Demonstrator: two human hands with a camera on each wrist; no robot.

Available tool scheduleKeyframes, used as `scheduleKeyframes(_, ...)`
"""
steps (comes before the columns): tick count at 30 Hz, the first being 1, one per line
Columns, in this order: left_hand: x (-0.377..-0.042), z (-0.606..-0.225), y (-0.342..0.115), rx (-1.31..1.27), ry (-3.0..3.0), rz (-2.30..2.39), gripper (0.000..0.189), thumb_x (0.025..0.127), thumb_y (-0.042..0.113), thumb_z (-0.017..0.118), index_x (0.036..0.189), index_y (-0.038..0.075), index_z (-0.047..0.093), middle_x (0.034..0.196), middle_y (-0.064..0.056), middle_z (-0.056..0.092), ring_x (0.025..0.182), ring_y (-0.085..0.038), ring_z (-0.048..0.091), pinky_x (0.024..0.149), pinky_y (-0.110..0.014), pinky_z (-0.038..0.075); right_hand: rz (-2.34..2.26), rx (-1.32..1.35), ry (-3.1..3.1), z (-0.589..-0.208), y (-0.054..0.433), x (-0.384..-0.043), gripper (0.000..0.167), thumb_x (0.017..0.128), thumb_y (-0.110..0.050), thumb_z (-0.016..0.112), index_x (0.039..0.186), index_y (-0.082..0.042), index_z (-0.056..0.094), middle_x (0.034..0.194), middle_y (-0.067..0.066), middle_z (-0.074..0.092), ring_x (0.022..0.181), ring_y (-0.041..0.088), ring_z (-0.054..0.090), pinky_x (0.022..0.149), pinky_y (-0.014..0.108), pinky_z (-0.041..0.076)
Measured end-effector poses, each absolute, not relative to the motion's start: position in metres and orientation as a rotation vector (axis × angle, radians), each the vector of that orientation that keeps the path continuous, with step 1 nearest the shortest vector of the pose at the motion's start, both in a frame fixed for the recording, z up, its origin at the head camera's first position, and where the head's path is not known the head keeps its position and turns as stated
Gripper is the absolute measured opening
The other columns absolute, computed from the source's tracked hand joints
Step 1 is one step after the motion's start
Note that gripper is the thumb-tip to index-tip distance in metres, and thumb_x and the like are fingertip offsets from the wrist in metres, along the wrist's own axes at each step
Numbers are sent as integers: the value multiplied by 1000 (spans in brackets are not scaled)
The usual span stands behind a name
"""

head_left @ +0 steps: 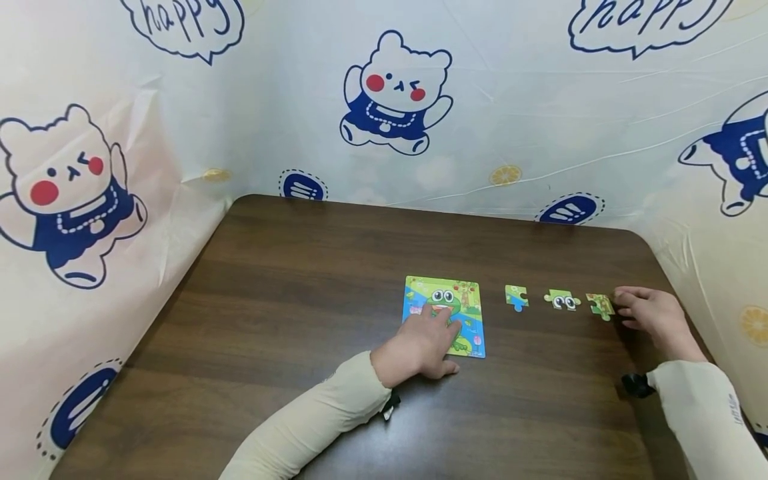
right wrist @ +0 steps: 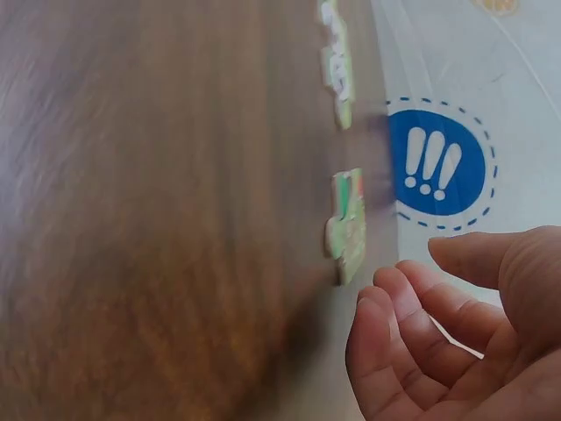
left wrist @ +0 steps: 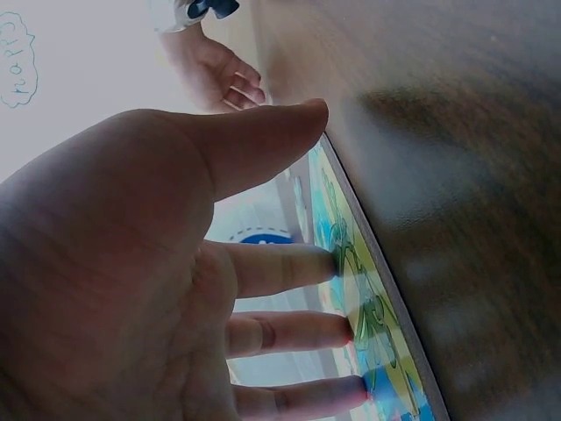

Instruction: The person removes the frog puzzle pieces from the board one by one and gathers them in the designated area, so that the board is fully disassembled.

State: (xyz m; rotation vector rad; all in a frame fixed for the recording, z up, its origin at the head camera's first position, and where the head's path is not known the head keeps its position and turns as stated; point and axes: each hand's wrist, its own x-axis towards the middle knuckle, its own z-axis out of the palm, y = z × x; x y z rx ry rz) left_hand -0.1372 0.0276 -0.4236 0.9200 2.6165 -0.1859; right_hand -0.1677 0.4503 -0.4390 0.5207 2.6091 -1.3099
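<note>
My left hand [head_left: 423,343] rests its fingertips on a square frog picture puzzle [head_left: 474,327] lying on the table; part of the picture is hidden beneath it. In the left wrist view the fingers [left wrist: 289,331] are straight and touch the puzzle's surface, with the thumb held apart. To the right lie three loose puzzle pieces: a green-and-blue piece [head_left: 516,297], a green piece with eyes [head_left: 563,300] and a green-brown piece [head_left: 600,306]. Beside that last piece is my right hand [head_left: 657,319], its fingers loosely bent. The right wrist view shows a gap between the fingers and the piece [right wrist: 351,232].
The brown wooden table [head_left: 270,320] has rounded far corners. A pale printed cloth [head_left: 288,100] with cartoon bears stands close along its back and both sides. The right hand is near the table's right edge.
</note>
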Motion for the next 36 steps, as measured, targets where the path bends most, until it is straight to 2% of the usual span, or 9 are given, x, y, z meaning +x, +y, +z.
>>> scheduleKeyframes(6,-137,-423,29,923,2613,-197,78,93,66,58,157,27,37,163,0,34,142,-31,42,90,-37,56,-1350,474,2618,-431,443,-169,56,106,-32,48,142,11,47,83,-33,59,76,-4,65,68,23,59)
scheduleKeyframes(13,-136,-424,29,924,2609,-211,78,93,67,57,157,28,37,163,1,33,143,-31,41,92,-38,56,-1270,440,2638,-412,424,-179,66,105,-48,46,149,1,44,99,-27,55,83,-5,65,76,27,61)
scheduleKeyframes(19,-136,-425,29,924,2619,-218,78,93,67,57,158,29,37,164,1,33,143,-31,41,92,-37,56,-1364,400,2614,-388,401,-190,53,104,-49,49,143,-13,50,86,-33,62,82,-4,66,74,22,59)
scheduleKeyframes(22,-136,-425,28,915,2621,-216,79,93,67,57,158,29,36,165,1,31,145,-31,39,90,-37,56,-1441,357,2588,-379,383,-196,45,104,-46,52,138,-17,53,86,-31,65,81,-3,66,74,23,59)
scheduleKeyframes(26,-135,-424,28,913,2623,-208,79,93,67,58,159,28,35,165,1,31,145,-31,38,91,-37,56,-1506,295,2575,-373,353,-204,40,105,-41,53,135,-15,55,87,-30,65,81,-4,65,74,21,59)
scheduleKeyframes(31,-134,-425,28,919,2627,-238,81,92,68,57,159,28,35,165,0,32,146,-32,38,90,-36,57,-1553,228,2534,-370,314,-209,49,105,-41,53,142,-9,52,91,-28,66,84,-2,65,78,22,59)
scheduleKeyframes(36,-133,-427,27,934,2630,-255,82,92,70,55,159,27,35,164,-2,33,146,-33,38,90,-36,57,-1548,156,2508,-370,278,-211,51,105,-42,52,145,-10,52,110,-11,66,91,3,66,84,26,59)
